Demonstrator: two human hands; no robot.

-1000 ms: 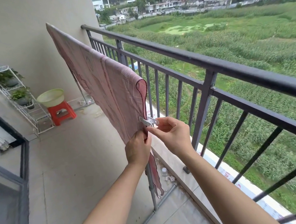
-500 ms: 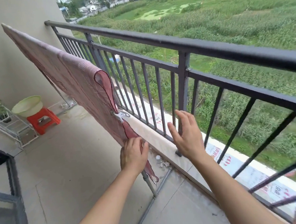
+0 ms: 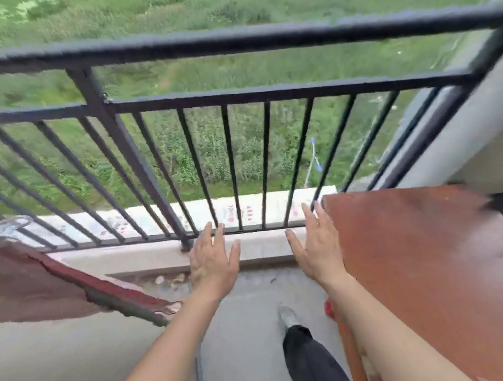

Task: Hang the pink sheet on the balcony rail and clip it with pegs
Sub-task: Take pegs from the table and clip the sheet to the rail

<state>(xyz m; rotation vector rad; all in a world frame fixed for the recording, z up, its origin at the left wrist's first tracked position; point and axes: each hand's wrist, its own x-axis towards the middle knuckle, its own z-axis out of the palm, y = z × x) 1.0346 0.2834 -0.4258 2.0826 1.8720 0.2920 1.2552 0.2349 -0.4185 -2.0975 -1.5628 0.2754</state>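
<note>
- the balcony rail (image 3: pixel 233 39) runs across twelve o'clock, blurred, with its bars dropping to a concrete kerb (image 3: pixel 124 257). no cloth lies on this stretch of it.
- a red-brown counter (image 3: pixel 428 267) fills three to five o'clock, its near corner just beside the right hand. the part in view looks bare, and i cannot tell whether spare pegs sit further along.
- the pink sheet (image 3: pixel 27 283) comes in at nine o'clock, showing only its lower end and dark red hem. a dull pole shows under the hem, so it seems to hang on a stand rather than on the rail.
- the left hand (image 3: pixel 212 261) hovers at centre, palm down, its fingers (image 3: pixel 207 232) straight, spread wide and holding nothing.
- the right hand (image 3: pixel 316 245) is at three o'clock of the left one, its fingers just as wide and empty. both hands look free to fetch the next thing.
- what looks like a pale peg (image 3: pixel 7 226) at the nine o'clock edge bites the sheet's edge, probably so that wind cannot lift it.
</note>
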